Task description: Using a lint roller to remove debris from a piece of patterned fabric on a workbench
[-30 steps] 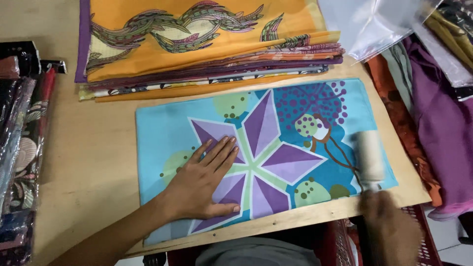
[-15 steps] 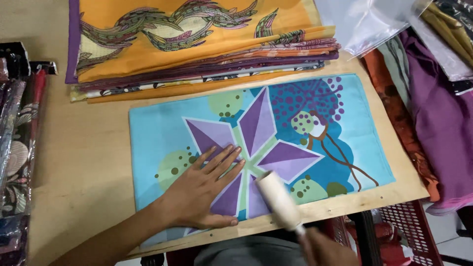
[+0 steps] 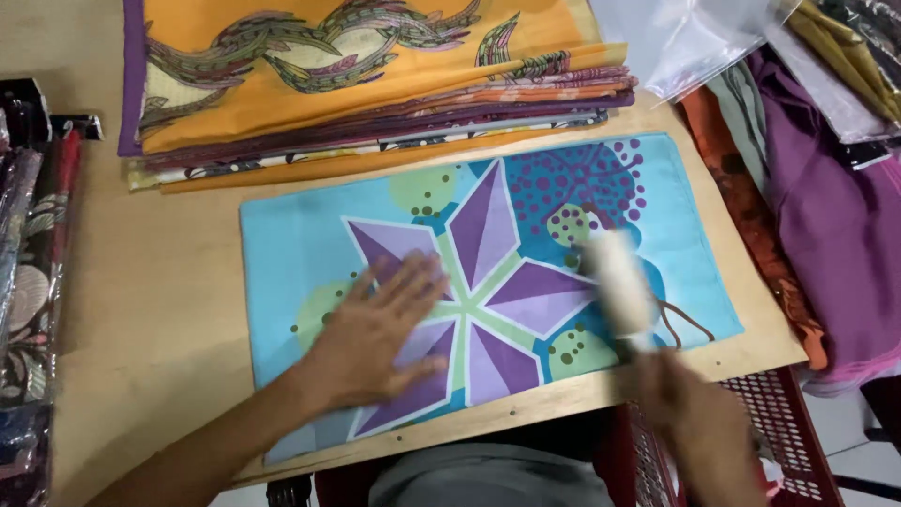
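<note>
A folded blue cloth [image 3: 300, 235] with a purple star pattern lies flat on the wooden table [image 3: 141, 310]. My left hand [image 3: 375, 333] presses flat on its lower left part, fingers spread. My right hand [image 3: 690, 404] grips the handle of a white lint roller [image 3: 615, 282], whose blurred roll rests on the cloth's right half, just right of the star.
A stack of folded orange and purple cloths [image 3: 357, 84] lies behind the blue one. Purple and orange fabrics [image 3: 835, 216] and clear plastic bags [image 3: 694, 38] sit at the right. Bagged patterned cloths [image 3: 33, 272] line the left edge. A red wire basket [image 3: 798, 451] stands below the table edge.
The lint roller went from the cloth's right side to the lower middle, then back to the right and up. My left hand stayed pressed on the cloth.
</note>
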